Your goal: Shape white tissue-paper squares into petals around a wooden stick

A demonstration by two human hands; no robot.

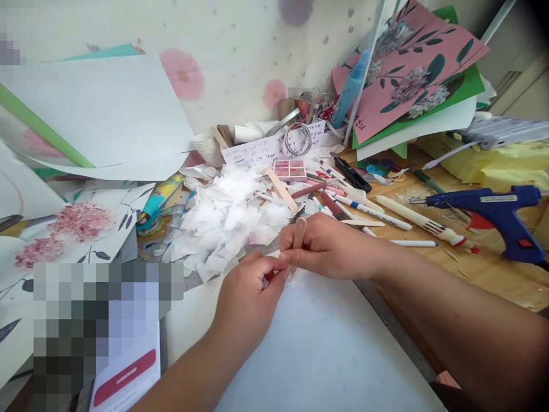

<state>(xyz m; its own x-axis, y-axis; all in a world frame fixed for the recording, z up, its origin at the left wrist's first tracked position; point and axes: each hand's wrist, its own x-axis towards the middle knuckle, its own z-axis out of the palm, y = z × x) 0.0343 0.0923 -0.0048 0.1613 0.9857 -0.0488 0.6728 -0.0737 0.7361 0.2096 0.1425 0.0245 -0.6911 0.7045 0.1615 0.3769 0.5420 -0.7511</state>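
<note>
My right hand (319, 245) is closed around a wooden craft stick (299, 233), which stands nearly upright with its rounded end above the fingers. Thumb and fingers pinched together, my left hand (253, 294) meets the right hand at the lower part of the stick. A small pale, see-through scrap shows at the left fingertips; what it is cannot be made out. Below both hands lies a large white sheet (317, 343). Just beyond them is a heap of torn white tissue paper pieces (227, 212). Another craft stick (281, 190) lies on the heap's right side.
At right a blue glue gun (484, 200) lies near several markers (373, 212). A small pink palette (290, 170) and paper cups (207, 149) stand behind the heap. On the left are a phone (128, 366) and a flower picture (81, 223); a pink flower picture (407, 68) leans back right.
</note>
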